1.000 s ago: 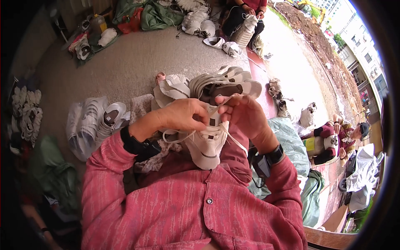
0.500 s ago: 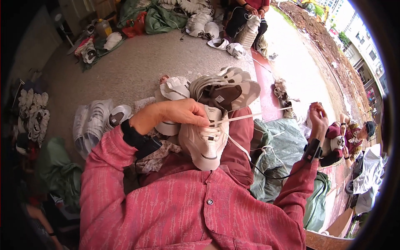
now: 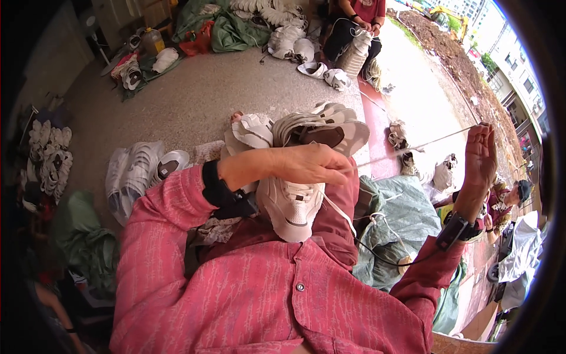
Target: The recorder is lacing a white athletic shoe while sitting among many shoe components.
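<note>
A pale sneaker upper (image 3: 287,206) rests on my lap with its toe pointing toward me. My left hand (image 3: 309,163) reaches across it, fingers closed on a white shoelace (image 3: 415,147) just right of the shoe. Raised far out to the right, my right hand (image 3: 480,159) grips the lace's other end. The lace runs taut and slanting up between both hands. Another lace end (image 3: 337,207) hangs loose from the shoe's right side. Past my left hand lies a stack of nested shoe uppers (image 3: 330,127), partly hidden by that hand.
Bagged shoes (image 3: 138,174) lie to my left, and a green sack (image 3: 401,209) sits by my right knee. Ahead, a co-worker's hands (image 3: 368,28) hold a stack of uppers (image 3: 355,53). Another person (image 3: 501,197) sits at the right. Uppers (image 3: 50,156) are heaped far left.
My right hand has moved up and outward, drawing the lace longer. My left hand has shifted right, from the eyelets to beside the shoe.
</note>
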`<move>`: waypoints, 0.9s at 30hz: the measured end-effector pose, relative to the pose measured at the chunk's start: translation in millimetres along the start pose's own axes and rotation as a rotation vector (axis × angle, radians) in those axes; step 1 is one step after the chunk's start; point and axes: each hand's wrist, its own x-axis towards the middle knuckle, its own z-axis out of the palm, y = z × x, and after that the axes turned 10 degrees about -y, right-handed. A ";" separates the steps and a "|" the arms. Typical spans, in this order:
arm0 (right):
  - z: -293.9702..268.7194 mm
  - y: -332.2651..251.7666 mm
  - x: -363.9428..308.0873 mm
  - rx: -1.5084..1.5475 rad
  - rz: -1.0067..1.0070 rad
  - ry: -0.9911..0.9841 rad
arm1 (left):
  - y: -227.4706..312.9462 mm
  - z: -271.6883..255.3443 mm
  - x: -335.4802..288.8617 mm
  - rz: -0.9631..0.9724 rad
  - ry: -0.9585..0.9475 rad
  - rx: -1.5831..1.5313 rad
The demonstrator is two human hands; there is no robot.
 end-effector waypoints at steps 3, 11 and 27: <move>-9.5 9.8 -2.6 -0.083 0.033 0.066 | 20.9 -2.6 -3.3 0.000 -0.067 -0.384; -38.3 155.5 -117.1 -1.087 0.668 -0.004 | 47.6 -51.1 -120.5 0.446 0.545 -0.558; -18.4 142.7 -156.2 -0.438 0.509 0.058 | 37.1 -48.4 -327.7 0.814 0.951 -0.961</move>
